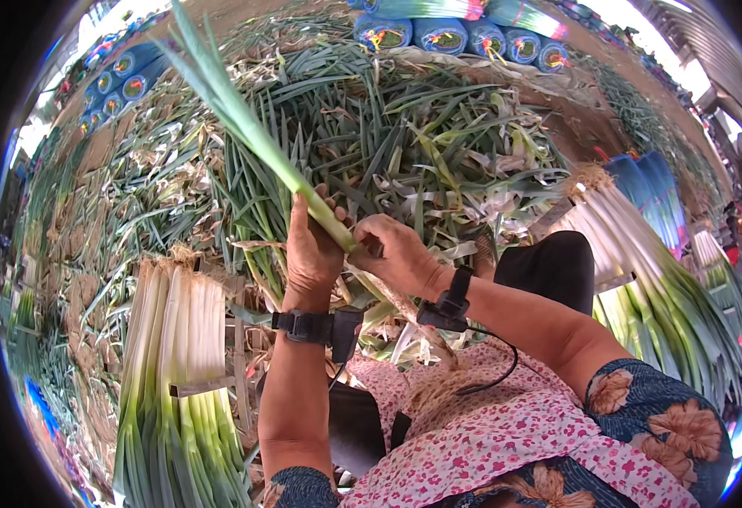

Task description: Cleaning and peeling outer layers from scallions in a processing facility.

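A long green onion (pixel 266 149) slants across the middle, its green leaves up to the left and its soil-stained lower stalk (pixel 409 305) running down to my lap. My left hand (pixel 313 244) is wrapped around the upper stalk. Right beside it, my right hand (pixel 399 254) has thumb and fingers pinched on the stalk where green turns pale. The fingertips partly hide that spot. Roots (pixel 437 387) lie against my flowered apron (pixel 472 425).
On my left, a rack holds a bundle of white-stalked green onions (pixel 180 330); another bundle (pixel 656 273) lies on my right. A heap of green onions and stripped leaves (pixel 371 127) covers the ground ahead. Blue-wrapped bundles (pixel 440 35) are stacked beyond. My dark-clad knee (pixel 545 270) sticks up.
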`<state>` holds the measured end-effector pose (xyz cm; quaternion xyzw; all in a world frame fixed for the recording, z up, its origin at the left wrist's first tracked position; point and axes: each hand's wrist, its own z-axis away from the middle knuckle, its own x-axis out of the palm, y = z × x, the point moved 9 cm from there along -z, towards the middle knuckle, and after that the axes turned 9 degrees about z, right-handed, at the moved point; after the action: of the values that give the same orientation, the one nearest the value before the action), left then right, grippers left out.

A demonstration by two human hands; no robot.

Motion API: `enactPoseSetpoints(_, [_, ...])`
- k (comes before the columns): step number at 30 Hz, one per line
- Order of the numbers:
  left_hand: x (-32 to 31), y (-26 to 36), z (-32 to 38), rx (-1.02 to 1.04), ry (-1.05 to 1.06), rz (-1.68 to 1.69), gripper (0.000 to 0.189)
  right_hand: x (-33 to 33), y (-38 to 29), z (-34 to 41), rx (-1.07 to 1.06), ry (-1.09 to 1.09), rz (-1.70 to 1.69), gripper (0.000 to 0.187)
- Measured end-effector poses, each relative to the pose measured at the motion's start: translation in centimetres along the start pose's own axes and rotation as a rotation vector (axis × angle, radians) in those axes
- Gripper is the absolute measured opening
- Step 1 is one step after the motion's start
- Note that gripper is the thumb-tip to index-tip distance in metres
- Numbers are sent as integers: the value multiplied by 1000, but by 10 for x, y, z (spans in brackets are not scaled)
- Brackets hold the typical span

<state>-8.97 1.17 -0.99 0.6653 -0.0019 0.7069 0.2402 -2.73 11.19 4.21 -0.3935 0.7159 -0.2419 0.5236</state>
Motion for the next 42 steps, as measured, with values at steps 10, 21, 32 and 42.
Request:
enactPoseSetpoints(10, [-16,7,5,111,46,-133,32,12,-11,4,-109,-288,28,16])
enactPoseSetpoints(21, [-2,93,19,530,190,-429,24,9,65,122,153,-1038,237,17])
enactPoseSetpoints(32, [-7,117,28,774,327,-487,27,16,53,69,131,-391,132,53])
enactPoseSetpoints(42, [12,15,21,126,7,-383,24,71,36,64,429,-443,-435,24])
